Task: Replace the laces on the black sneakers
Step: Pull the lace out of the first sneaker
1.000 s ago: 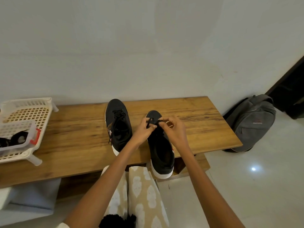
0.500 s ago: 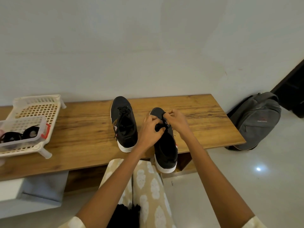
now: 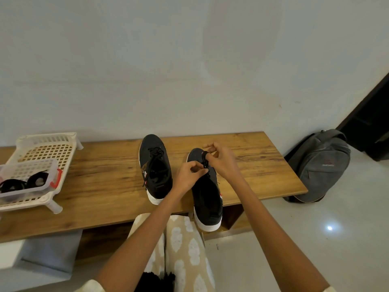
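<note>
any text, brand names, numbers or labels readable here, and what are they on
No text can be read for certain.
Grey backpack: a small pale logo with a line of lettering under it, too small and blurred to read.
Left sneaker: a red and white mark on its side, no legible letters.
Right sneaker: a bit of red and white at its edge, not readable.
White basket and clear container: no writing visible.

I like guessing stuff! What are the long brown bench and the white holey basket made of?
The long brown bench looks like wood or a wood-look laminate: streaky grain, dull sheen. The white holey basket looks like moulded plastic: smooth, even grid of holes, stubby legs.
</note>
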`<state>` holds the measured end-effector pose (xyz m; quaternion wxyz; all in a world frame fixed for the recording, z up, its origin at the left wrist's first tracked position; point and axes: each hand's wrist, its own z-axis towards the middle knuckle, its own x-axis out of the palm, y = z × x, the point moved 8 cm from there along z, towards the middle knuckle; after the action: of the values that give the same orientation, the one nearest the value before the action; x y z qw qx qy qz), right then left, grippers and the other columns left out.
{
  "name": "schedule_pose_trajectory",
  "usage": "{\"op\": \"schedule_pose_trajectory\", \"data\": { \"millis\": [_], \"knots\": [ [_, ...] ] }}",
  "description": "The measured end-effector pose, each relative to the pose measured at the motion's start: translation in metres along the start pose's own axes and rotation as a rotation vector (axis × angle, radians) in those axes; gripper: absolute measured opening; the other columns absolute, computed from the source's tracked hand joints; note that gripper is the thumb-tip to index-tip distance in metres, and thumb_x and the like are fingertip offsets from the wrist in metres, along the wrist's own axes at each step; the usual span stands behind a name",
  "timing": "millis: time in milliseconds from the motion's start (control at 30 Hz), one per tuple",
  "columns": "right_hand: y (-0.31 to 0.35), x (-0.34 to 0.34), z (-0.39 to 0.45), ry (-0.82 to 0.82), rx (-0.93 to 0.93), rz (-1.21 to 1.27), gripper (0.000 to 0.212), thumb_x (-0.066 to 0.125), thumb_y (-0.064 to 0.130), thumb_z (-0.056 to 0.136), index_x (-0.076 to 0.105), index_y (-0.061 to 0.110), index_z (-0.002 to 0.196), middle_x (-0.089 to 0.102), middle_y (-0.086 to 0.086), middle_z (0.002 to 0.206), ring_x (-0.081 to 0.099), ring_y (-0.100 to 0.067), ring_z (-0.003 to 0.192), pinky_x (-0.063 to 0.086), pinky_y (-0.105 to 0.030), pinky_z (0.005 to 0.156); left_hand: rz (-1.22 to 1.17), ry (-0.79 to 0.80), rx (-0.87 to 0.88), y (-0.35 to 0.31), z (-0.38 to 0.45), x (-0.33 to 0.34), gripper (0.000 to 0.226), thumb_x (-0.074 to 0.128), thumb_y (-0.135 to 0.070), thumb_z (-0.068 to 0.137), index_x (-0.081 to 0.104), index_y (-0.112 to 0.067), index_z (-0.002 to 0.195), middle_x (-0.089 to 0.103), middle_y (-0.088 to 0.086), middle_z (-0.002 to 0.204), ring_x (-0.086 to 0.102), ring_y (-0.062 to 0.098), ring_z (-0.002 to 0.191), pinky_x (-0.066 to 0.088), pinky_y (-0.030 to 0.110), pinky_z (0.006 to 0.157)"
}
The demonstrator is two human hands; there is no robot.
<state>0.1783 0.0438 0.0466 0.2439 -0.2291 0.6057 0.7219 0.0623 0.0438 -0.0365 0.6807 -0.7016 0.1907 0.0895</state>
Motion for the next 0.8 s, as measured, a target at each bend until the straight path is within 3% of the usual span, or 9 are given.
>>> {"op": "schedule_pose_trajectory", "data": {
  "millis": [67, 167, 333, 400, 467, 533, 600, 700, 800],
  "knots": [
    [0.000, 0.002, -0.001, 0.006, -0.040, -0.080, 0.013, 0.058, 0.014, 0.090, 0.061, 0.021, 0.100, 0.054, 0.012, 0.081, 0.050, 0.000, 0.068, 0.037, -0.015, 0.057, 0.047, -0.031, 0.008, -0.001, 0.000, -0.003, 0.008, 0.069, -0.037, 0.083, 0.068, -0.029, 0.085, 0.070, -0.005, 0.086, 0.065, 0.015, 0.083, 0.054, 0.043, 0.079],
    [-0.020, -0.004, -0.003, -0.062, 0.029, -0.063, 0.008, 0.061, 0.016, 0.089, 0.059, 0.023, 0.093, 0.055, 0.012, 0.074, 0.053, -0.002, 0.064, 0.040, -0.018, 0.055, 0.139, -0.108, 0.074, -0.009, -0.006, -0.010, 0.015, 0.068, -0.033, 0.084, 0.075, -0.021, 0.091, 0.070, -0.009, 0.088, 0.063, 0.008, 0.083, 0.052, 0.031, 0.072],
    [-0.043, 0.001, -0.013, 0.026, 0.088, 0.097, 0.016, 0.067, 0.013, 0.086, 0.062, 0.020, 0.100, 0.063, 0.006, 0.096, 0.064, -0.009, 0.075, 0.051, -0.015, 0.063, -0.232, -0.250, 0.053, -0.052, -0.008, -0.041, 0.018, 0.056, -0.016, 0.092, 0.068, -0.011, 0.079, 0.065, -0.002, 0.071, 0.061, 0.013, 0.070, 0.048, 0.030, 0.070],
    [-0.050, 0.003, -0.018, 0.037, 0.122, 0.175, 0.024, 0.066, 0.011, 0.087, 0.062, 0.020, 0.109, 0.064, 0.004, 0.105, 0.064, -0.011, 0.085, 0.051, -0.016, 0.066, -0.359, -0.217, 0.024, -0.076, 0.001, -0.051, 0.024, 0.049, -0.015, 0.095, 0.056, -0.010, 0.072, 0.062, 0.003, 0.072, 0.060, 0.014, 0.068, 0.050, 0.029, 0.068],
    [-0.054, 0.003, -0.024, 0.016, 0.175, 0.270, 0.028, 0.062, 0.008, 0.089, 0.059, 0.018, 0.114, 0.062, 0.000, 0.108, 0.063, -0.012, 0.085, 0.051, -0.015, 0.064, -0.286, -0.115, -0.002, -0.094, 0.010, -0.051, 0.026, 0.048, -0.016, 0.096, 0.052, -0.011, 0.070, 0.061, 0.004, 0.073, 0.058, 0.014, 0.062, 0.047, 0.025, 0.062],
    [-0.055, 0.007, -0.028, 0.036, 0.207, 0.268, 0.028, 0.062, 0.011, 0.089, 0.058, 0.017, 0.117, 0.062, -0.001, 0.109, 0.062, -0.012, 0.090, 0.049, -0.013, 0.063, -0.248, -0.039, -0.043, -0.098, 0.015, -0.045, 0.022, 0.050, -0.019, 0.097, 0.055, -0.009, 0.078, 0.063, 0.003, 0.075, 0.057, 0.011, 0.052, 0.046, 0.019, 0.052],
    [-0.055, 0.019, -0.033, 0.131, 0.202, 0.203, 0.030, 0.065, 0.019, 0.088, 0.061, 0.014, 0.118, 0.062, 0.003, 0.110, 0.060, -0.010, 0.098, 0.045, -0.013, 0.071, -0.363, -0.035, -0.106, -0.092, 0.017, -0.039, 0.018, 0.051, -0.022, 0.097, 0.055, -0.007, 0.087, 0.063, 0.002, 0.078, 0.058, 0.009, 0.047, 0.046, 0.017, 0.046],
    [-0.052, 0.026, -0.036, 0.147, 0.220, 0.121, 0.021, 0.068, 0.025, 0.087, 0.067, 0.014, 0.105, 0.063, 0.007, 0.094, 0.059, -0.006, 0.088, 0.042, -0.014, 0.071, -0.294, -0.079, -0.136, -0.078, 0.023, -0.035, 0.021, 0.058, -0.029, 0.093, 0.049, -0.014, 0.106, 0.060, 0.002, 0.096, 0.060, 0.009, 0.064, 0.051, 0.022, 0.060],
    [-0.051, 0.023, -0.031, 0.091, 0.225, 0.096, 0.009, 0.064, 0.023, 0.089, 0.063, 0.017, 0.082, 0.059, 0.007, 0.072, 0.055, -0.005, 0.067, 0.038, -0.016, 0.059, 0.229, -0.133, -0.020, -0.062, 0.022, -0.035, 0.059, 0.065, -0.029, 0.088, 0.034, -0.019, 0.137, 0.038, 0.010, 0.135, 0.052, 0.022, 0.109, 0.048, 0.036, 0.087]
  ]
}}
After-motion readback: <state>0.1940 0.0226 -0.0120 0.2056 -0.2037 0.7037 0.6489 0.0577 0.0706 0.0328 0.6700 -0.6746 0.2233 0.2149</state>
